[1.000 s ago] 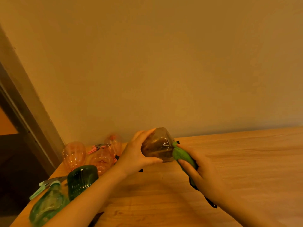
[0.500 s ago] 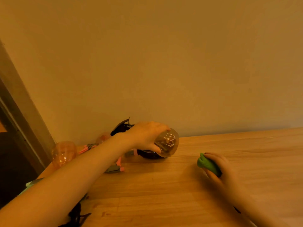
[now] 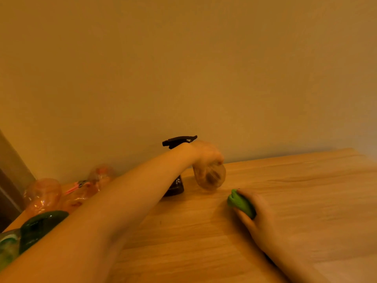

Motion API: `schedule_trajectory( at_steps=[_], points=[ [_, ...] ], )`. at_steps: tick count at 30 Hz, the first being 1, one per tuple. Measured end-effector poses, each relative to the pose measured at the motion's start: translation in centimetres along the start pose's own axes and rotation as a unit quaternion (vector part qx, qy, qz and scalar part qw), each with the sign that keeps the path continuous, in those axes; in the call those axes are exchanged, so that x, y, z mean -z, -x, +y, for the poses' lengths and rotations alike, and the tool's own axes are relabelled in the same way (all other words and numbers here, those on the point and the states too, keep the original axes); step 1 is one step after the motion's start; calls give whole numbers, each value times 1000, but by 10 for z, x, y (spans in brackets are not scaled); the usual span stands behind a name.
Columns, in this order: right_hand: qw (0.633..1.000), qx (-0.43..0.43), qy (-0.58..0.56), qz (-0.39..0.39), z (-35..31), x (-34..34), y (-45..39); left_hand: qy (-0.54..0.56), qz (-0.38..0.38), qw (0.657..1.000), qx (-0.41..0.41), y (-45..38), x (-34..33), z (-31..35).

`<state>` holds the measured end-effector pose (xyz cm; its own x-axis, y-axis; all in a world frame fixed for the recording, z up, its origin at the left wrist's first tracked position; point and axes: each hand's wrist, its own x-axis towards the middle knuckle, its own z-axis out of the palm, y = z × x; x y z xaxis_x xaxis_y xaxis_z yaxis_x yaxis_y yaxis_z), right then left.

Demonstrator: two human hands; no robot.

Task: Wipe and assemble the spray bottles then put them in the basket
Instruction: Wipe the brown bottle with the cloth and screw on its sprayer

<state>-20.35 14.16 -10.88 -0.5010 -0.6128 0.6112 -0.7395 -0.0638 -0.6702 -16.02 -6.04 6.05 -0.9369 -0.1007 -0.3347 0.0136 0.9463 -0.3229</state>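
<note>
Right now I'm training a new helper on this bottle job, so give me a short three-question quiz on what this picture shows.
1. True or false: the right hand holds the green cloth on the table.
2. What does the left hand hold? A) a pink bottle B) the clear brownish bottle C) a basket
3. Fill in: the black spray head shows behind the left ____.

Key: 1 true; 2 B; 3 wrist. The pink bottles and the dark green bottle lie untouched at the table's left end.
</note>
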Motion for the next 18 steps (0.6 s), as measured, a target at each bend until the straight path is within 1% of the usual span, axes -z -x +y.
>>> schedule_trajectory(
  at_steps=[4,8,11,14,16,18],
  points=[
    [1000,15,-9,1,2,-2,-1,-58,-34,998,-11,-10,2,3],
    [1000,19,-10,3,0,-1,-5,-103,-50,993,-25,-17,7,8],
    [1000,17,-8,1,1,0,-4,-152,-41,986,-48,-23,8,13],
    [1000,9,-8,-3,1,2,-4,-228,-42,970,-77,-32,6,19],
    [1000,6,-6,0,1,3,-4,-270,-28,959,-87,-36,6,22],
    [1000,-2,-5,2,2,4,-3,-288,-6,954,-88,-42,3,22]
  ],
)
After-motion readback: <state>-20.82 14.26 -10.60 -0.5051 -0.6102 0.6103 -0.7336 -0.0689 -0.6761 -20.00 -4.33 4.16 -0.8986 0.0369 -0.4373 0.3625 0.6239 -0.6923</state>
